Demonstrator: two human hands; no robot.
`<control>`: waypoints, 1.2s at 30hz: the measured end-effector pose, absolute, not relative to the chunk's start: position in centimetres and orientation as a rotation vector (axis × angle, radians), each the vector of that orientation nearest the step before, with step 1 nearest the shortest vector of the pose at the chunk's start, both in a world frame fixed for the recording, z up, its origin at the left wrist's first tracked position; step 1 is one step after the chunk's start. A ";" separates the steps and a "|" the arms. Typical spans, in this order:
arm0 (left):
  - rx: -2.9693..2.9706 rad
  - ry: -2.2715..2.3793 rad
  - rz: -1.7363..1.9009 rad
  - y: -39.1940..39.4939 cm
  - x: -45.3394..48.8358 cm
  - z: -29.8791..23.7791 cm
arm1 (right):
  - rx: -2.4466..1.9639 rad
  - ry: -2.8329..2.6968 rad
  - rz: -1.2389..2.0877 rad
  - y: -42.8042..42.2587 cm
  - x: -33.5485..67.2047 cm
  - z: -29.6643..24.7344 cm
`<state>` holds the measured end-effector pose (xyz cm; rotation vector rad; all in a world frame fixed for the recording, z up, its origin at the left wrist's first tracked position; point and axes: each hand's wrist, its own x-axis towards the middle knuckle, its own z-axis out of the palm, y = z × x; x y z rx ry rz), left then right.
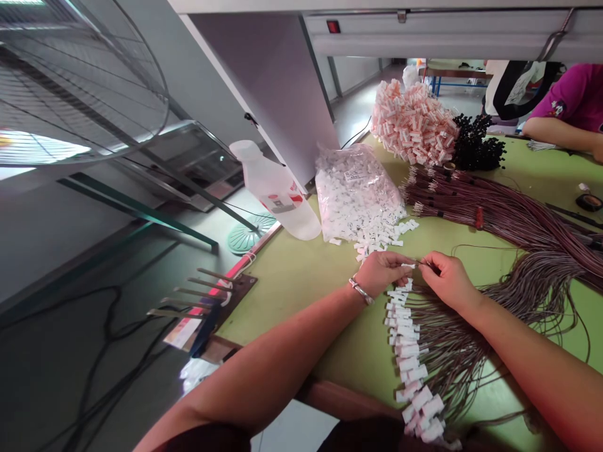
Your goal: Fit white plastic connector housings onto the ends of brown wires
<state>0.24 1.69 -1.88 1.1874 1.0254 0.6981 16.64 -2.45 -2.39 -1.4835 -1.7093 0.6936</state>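
A workbench with a green top (287,276) and a brown edge carries everything here. At its left edge sits a dark plate (242,294) with metal prongs jutting outward. Farther back stands a translucent plastic bottle (282,194), just beside a clear bag (353,179) of white connector housings, with loose white housings (384,232) spilled before it. Behind are heaped pale pink connectors (414,125), touching a pile of small black parts (479,143). Maroon wires (509,216) lie bundled across the right, near a black tape roll (588,201); nearer, brownish wires (452,336) fan out, ending in a row of white connectors (407,349).
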 end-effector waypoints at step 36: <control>1.175 1.026 0.716 1.7 -0.1 -2.4 | -1.493 -1.630 0.819 -2.5 16.4 -2.5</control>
